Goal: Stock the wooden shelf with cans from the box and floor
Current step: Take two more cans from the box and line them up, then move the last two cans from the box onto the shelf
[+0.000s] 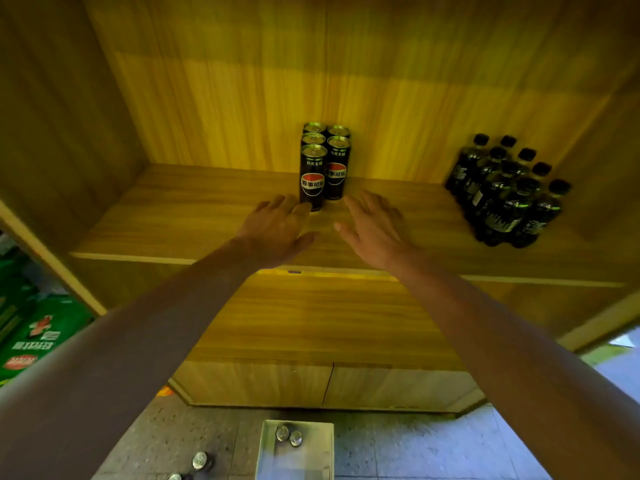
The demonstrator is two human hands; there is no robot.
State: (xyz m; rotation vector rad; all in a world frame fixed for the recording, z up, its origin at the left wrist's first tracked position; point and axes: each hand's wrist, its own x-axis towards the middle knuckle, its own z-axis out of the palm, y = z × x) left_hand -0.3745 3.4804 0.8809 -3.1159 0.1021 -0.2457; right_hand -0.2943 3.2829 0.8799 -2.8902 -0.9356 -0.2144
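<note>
**K:** Shelf status? Surface and room first.

**M:** Wooden shelf [194,216], yellow-lit, wood-grain back and side walls. A lower board sits below it, cabinet front under that. Floor [398,448] is grey speckled stone. Green printed cartons [38,334] stacked off to the left, outside the shelf.

**K:** Where are the cans?

**M:** Five black cans [325,161] upright mid-shelf, two rows running to the back wall, touching one another. Three in the left row, two in the right. Box [294,452] on the floor below, open, two cans [288,435] in it, tops showing. Two loose cans [200,460] on the floor left of the box, one cut off by the frame edge.

**K:** Hands?

**M:** Both empty. Left hand [277,226] palm down, fingers [294,206] spread, tips at the base of the front left can; contact unclear. Right hand [372,230] just beside, fingers wide, close in front of the right row, not touching it.

**K:** Anything in the way?

**M:** Dark bottles [505,192] packed in a cluster at the shelf's right end, well apart from the cans. Bare board between them.
</note>
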